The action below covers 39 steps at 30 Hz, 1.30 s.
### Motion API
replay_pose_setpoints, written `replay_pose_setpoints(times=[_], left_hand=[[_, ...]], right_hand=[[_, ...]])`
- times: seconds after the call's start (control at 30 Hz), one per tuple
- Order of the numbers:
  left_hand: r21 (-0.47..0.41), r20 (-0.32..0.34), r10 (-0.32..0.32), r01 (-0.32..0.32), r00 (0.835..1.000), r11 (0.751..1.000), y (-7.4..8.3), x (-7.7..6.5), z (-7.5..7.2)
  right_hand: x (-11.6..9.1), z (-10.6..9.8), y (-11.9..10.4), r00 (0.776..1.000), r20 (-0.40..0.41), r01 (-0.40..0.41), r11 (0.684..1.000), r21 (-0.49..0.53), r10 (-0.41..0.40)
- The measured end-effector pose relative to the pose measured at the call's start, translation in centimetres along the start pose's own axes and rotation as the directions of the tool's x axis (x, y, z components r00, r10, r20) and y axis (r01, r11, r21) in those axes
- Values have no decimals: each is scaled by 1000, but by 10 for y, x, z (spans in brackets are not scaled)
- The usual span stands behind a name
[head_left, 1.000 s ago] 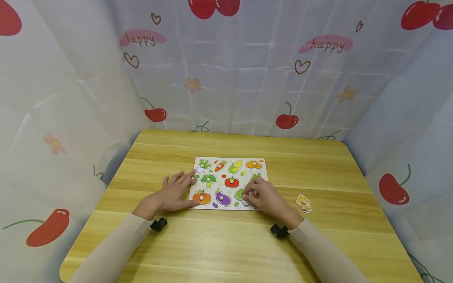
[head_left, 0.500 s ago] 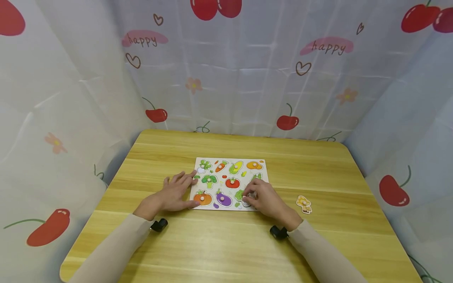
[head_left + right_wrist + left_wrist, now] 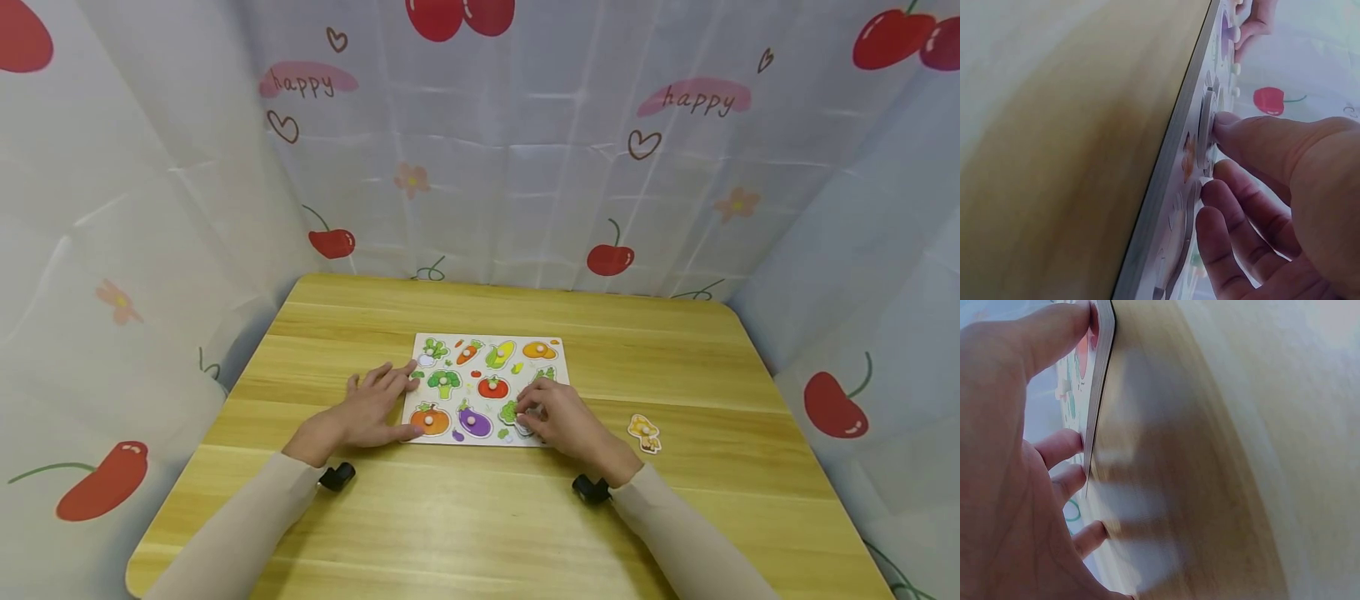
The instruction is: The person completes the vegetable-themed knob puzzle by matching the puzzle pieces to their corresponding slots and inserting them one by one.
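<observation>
A white knobbed puzzle board [image 3: 450, 437] with vegetable pieces lies on the table. My left hand [image 3: 365, 412] rests with spread fingers on its left edge, the thumb by the pumpkin piece [image 3: 430, 420]. At the board's lower right, my right hand [image 3: 558, 417] pinches a leafy green-and-white vegetable puzzle piece [image 3: 507, 412], partly hidden by the fingers. In the right wrist view, this puzzle piece [image 3: 1205, 131] stands slightly proud of the board's face, the thumb against it. Right of the board lies a loose yellow mushroom piece [image 3: 644, 433].
Tomato [image 3: 492, 387], eggplant [image 3: 474, 421], broccoli [image 3: 444, 383], carrot [image 3: 468, 352] and corn [image 3: 499, 355] pieces sit in the board. The wooden table [image 3: 450, 525] is walled by white cherry-print curtains [image 3: 510, 192] at the back and sides.
The right thumb and fingers have shifted slightly with the leafy vegetable piece over the same spot. The left hand and mushroom piece have stayed in place.
</observation>
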State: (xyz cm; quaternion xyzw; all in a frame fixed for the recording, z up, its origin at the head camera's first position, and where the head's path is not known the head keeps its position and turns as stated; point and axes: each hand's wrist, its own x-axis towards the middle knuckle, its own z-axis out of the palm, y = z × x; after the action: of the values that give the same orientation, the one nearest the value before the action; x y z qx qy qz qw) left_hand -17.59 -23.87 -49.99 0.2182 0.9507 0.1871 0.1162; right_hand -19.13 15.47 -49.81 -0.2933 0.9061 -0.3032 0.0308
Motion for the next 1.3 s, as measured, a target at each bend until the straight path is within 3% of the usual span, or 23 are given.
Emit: replay_pose_setpoints(times=[0.77, 1.3], left_hand=[[2, 5, -1, 1, 1000, 1000, 5, -2, -6], [-12, 1, 2, -2, 1000, 1000, 9, -2, -4]], right_hand=[[-2, 4, 3, 999, 13, 37, 999, -13, -37], [-20, -2, 16, 996, -60, 69, 998, 3, -69]])
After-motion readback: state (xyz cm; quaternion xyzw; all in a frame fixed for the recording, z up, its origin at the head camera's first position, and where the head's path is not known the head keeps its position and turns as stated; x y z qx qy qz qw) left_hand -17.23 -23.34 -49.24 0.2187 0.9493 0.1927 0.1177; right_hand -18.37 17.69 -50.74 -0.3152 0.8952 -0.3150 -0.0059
